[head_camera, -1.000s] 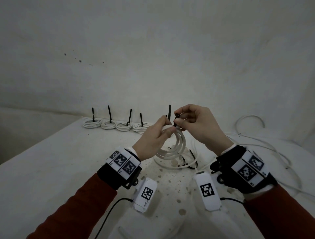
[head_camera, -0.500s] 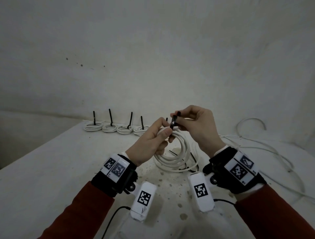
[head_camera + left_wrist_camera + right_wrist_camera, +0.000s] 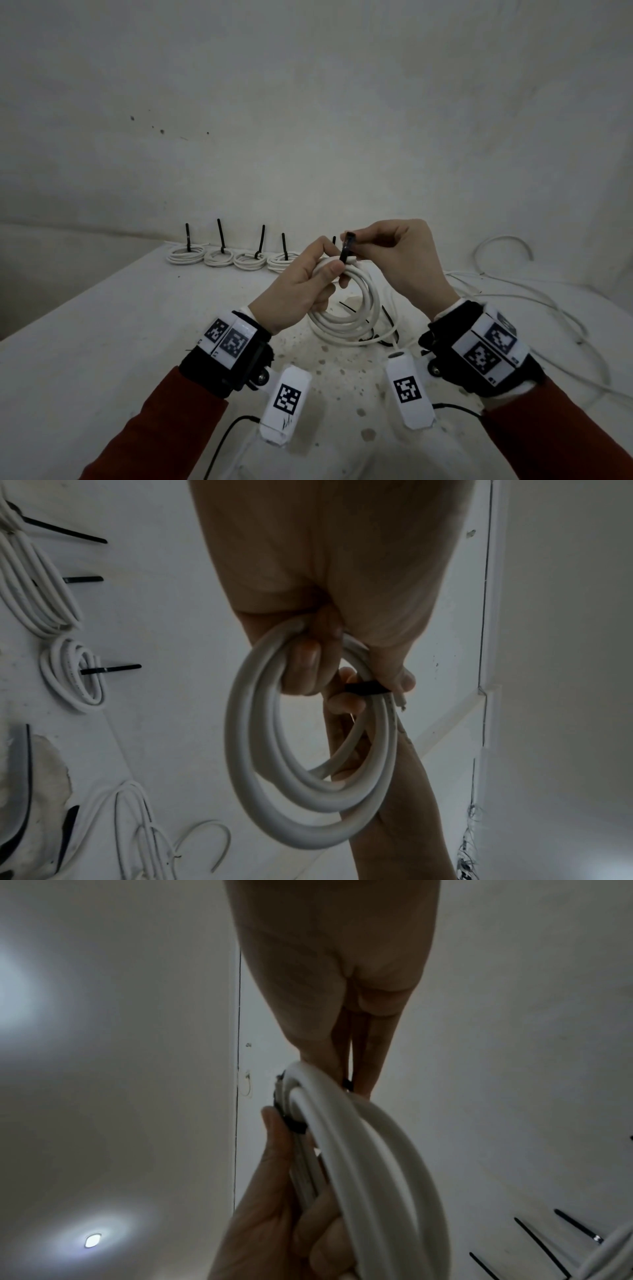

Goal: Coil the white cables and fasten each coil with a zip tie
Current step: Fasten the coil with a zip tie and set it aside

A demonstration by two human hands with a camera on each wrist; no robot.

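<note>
Between the two hands, held up above the white table (image 3: pixel 102 342), hangs the white cable coil (image 3: pixel 356 308), its loops dropping below the grip. At the top of the coil the left hand (image 3: pixel 301 291) curls its fingers through the loops and presses its thumb against the bundle. Just beside that thumb, the right hand (image 3: pixel 407 260) pinches the black zip tie (image 3: pixel 346 250), which wraps the strands right where the left hand holds them. From the left wrist view the tie shows only as a short black band across the cable, the rest covered by fingertips; from the right wrist view it is little more than a dark sliver, so whether its tail is threaded through the head cannot be told. Beyond the hands, four finished coils (image 3: pixel 219 257) lie in a row; a fifth is mostly hidden behind the left hand. Compared with half a second ago, both hands sit slightly higher and the tie's tail now sticks out shorter above the right fingertips.
</note>
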